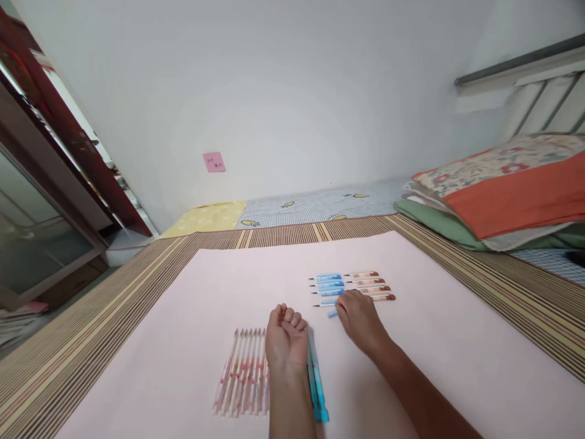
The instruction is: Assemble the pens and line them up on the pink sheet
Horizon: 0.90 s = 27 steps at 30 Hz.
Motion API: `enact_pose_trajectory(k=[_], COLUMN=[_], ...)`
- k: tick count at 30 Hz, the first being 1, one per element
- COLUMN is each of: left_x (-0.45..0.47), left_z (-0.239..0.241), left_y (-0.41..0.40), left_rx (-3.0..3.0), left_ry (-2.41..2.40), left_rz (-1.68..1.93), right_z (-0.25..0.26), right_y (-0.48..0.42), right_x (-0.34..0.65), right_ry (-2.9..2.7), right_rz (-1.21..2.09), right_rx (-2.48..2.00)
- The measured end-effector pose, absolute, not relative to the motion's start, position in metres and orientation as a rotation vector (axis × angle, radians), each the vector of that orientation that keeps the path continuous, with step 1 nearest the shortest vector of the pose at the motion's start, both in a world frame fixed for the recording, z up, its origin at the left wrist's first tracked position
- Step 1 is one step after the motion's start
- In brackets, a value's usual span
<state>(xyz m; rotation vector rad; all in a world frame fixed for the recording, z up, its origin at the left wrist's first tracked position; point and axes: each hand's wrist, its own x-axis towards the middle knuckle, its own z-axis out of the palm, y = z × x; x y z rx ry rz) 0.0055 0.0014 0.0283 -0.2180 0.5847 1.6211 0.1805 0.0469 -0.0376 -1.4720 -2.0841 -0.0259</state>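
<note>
My left hand (pixel 287 338) is palm up over the sheet, its fingers curled in and nothing visible in them. It lies between a row of pink-and-white pens (pixel 242 372) and some teal pens (pixel 316 381), partly covering both. My right hand (pixel 360 320) is palm down, fingers bent and pressed together at the lower end of two short columns. Blue pens (pixel 329 285) with dark tips form the left column; cream pens (pixel 365 282) with brown ends form the right. A short light-blue piece (pixel 332 314) pokes out by the right fingertips; the rest of it is hidden.
A large pale pink sheet (pixel 159 366) covers much of the striped mat (pixel 82 341). Folded bedding (pixel 516 189) is piled at the right. On the white wall behind hangs a pink note (pixel 214 162). A glass-panelled cabinet (pixel 41 225) stands at the left.
</note>
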Motion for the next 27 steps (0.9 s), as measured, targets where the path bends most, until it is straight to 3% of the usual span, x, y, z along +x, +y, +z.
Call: enact_pose_trajectory(k=[13, 27], left_x=[0.011, 0.026], left_z=[0.022, 0.021], left_y=[-0.001, 0.000], left_rx=[-0.192, -0.121], left_ry=[0.611, 0.702], left_rz=[1.627, 1.540], right_z=[-0.032, -0.017], right_y=[0.051, 0.042], right_x=[0.192, 0.208], right_ry=[-2.070, -1.774], right_rz=[0.276, 0.643], right_rx=[-1.617, -1.393])
